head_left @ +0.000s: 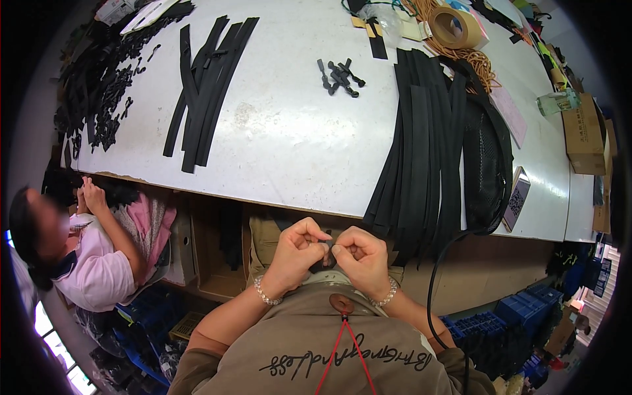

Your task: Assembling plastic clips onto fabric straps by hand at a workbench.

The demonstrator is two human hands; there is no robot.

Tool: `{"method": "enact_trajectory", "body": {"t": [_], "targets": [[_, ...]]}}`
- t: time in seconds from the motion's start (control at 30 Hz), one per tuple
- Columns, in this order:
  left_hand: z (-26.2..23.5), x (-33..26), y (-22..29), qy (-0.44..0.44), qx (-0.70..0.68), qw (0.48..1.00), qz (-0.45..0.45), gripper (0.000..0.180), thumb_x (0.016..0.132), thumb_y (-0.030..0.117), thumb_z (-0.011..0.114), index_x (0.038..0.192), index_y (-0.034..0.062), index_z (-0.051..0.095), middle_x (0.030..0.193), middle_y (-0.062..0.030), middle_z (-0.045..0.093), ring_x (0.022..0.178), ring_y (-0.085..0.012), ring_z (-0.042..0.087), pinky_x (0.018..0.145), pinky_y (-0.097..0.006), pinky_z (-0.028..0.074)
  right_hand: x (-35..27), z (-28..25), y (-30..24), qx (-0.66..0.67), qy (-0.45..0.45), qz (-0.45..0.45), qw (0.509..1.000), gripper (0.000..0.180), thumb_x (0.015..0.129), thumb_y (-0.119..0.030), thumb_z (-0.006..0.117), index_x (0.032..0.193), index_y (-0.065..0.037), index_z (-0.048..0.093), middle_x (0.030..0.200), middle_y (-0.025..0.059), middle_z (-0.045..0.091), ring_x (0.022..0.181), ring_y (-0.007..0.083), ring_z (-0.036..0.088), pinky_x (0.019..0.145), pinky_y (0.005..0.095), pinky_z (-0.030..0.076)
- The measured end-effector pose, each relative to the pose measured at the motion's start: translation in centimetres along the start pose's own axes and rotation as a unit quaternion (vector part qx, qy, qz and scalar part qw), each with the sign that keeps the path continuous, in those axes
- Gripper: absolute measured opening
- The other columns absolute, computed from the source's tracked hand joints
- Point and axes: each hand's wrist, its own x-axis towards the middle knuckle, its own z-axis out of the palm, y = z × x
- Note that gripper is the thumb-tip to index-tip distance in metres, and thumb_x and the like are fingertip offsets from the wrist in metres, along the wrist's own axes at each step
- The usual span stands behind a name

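Observation:
In front of my chest, just off the table's near edge, both hands are held close together. My left hand (298,255) is closed in a pinch, thumb against forefinger. Facing it, my right hand (362,258) is curled with its thumb pressed on the forefinger. A small black piece (320,266) shows between and below the fingertips; most of it is hidden, so its kind is unclear. To the right of my hands, a thick bundle of long black straps (421,145) hangs over the table edge. Farther off lies a small pile of black zipper-pull-like pieces (341,78).
Several black straps (207,99) lie on the white table (289,151), left of centre. Heaps of black parts (99,99) cover its far left, where a co-worker (99,257) sits. At right are a black mesh bag (486,151), a phone (517,199) and a tape roll (454,27).

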Motion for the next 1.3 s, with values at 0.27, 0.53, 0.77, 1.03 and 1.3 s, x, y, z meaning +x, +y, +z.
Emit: {"method": "enact_trajectory", "body": {"t": [0.27, 0.53, 0.77, 1.03, 1.3], "targets": [[-0.1, -0.1, 0.3, 0.004, 0.049, 0.999, 0.004, 0.012, 0.077, -0.009, 0.054, 0.084, 0.0006, 0.054, 0.073, -0.0032, 0.056, 0.063, -0.0085, 0.056, 0.058, -0.021, 0.046, -0.3, -0.3, 0.2, 0.047, 0.001, 0.053, 0.997, 0.007, 0.083, 0.004, 0.055, 0.077, 0.004, 0.054, 0.075, 0.0019, 0.055, 0.060, 0.0051, 0.054, 0.051, 0.0166, 0.042], [-0.1, -0.3, 0.3, 0.007, -0.028, 0.999, 0.016, 0.014, 0.083, -0.003, 0.056, 0.096, -0.0009, 0.058, 0.084, -0.0067, 0.061, 0.075, -0.0106, 0.057, 0.068, -0.023, 0.047, -0.2, -0.5, -0.5, 0.185, 0.017, 0.114, 0.976, 0.003, 0.084, 0.003, 0.057, 0.086, 0.005, 0.058, 0.075, 0.0078, 0.060, 0.060, 0.0105, 0.058, 0.052, 0.0199, 0.047], [0.0, -0.3, -0.1, -0.004, -0.036, 0.998, 0.060, 0.012, 0.083, -0.003, 0.055, 0.094, -0.0001, 0.058, 0.089, -0.0062, 0.059, 0.077, -0.0104, 0.056, 0.069, -0.024, 0.047, -0.2, -0.1, -1.4, 0.076, 0.016, 0.033, 0.996, 0.001, 0.082, 0.003, 0.059, 0.083, 0.004, 0.059, 0.072, 0.0038, 0.059, 0.060, 0.0078, 0.058, 0.052, 0.0189, 0.047], [0.3, -0.3, -0.2, -0.032, -0.035, 0.993, 0.106, 0.014, 0.077, -0.012, 0.052, 0.084, 0.0001, 0.055, 0.087, -0.0061, 0.053, 0.073, -0.0094, 0.053, 0.064, -0.023, 0.048, -0.6, 0.4, -1.9, -0.090, 0.039, -0.094, 0.991, 0.005, 0.074, 0.008, 0.060, 0.074, 0.003, 0.058, 0.072, 0.0060, 0.059, 0.059, 0.0060, 0.056, 0.051, 0.0193, 0.044], [-0.1, -0.5, -0.2, -0.026, 0.030, 0.992, 0.118, 0.015, 0.076, -0.013, 0.054, 0.084, -0.0011, 0.058, 0.087, -0.0058, 0.054, 0.073, -0.0088, 0.054, 0.064, -0.022, 0.047, -1.0, 0.3, -1.0, 0.125, 0.043, 0.043, 0.990, 0.003, 0.080, 0.007, 0.059, 0.080, 0.005, 0.057, 0.074, 0.0054, 0.058, 0.061, 0.0083, 0.057, 0.053, 0.0193, 0.046]]}}
